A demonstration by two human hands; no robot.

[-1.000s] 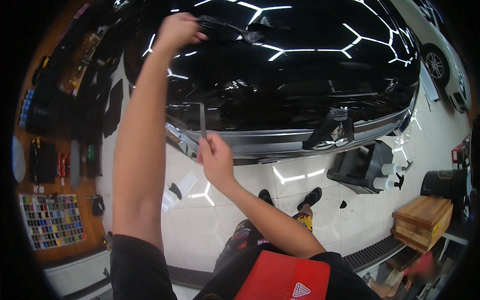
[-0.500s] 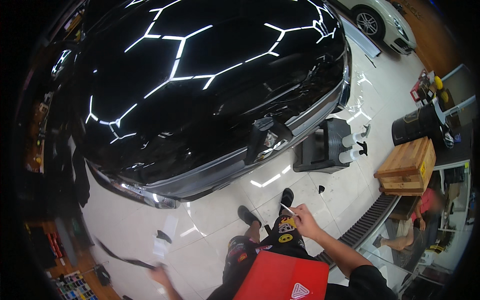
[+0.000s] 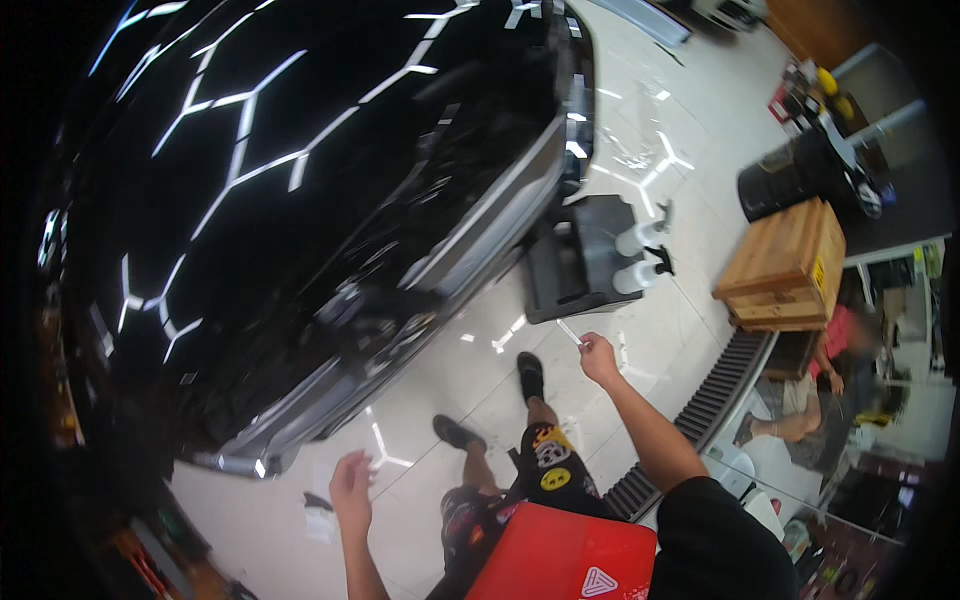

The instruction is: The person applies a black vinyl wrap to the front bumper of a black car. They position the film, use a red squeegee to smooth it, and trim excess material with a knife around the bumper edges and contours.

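Note:
My right hand (image 3: 598,358) is closed around a slim pale stick-like tool (image 3: 570,332), its tip pointing up and left toward the black stool. Lower on the left, my left hand (image 3: 352,490) is raised over the floor, its fingers loosely apart and somewhat blurred, with nothing visible in it. Ahead stands a shiny black car (image 3: 330,190), its grey-edged front lower section (image 3: 500,215) exposed. The black stool (image 3: 575,255) beside the car carries two white spray bottles (image 3: 638,275) at its right side.
A red panel (image 3: 560,555) is at my waist. Right of me are a wooden crate (image 3: 785,265), a black drum (image 3: 785,185) and a dark floor grate (image 3: 700,410). A small dark piece (image 3: 318,500) lies on white paper at left. Another person (image 3: 820,370) sits at far right.
The long dark strip in my left hand is gone from view, and that hand has risen and moved right. My right hand reaches farther forward with the tool. The view has turned right.

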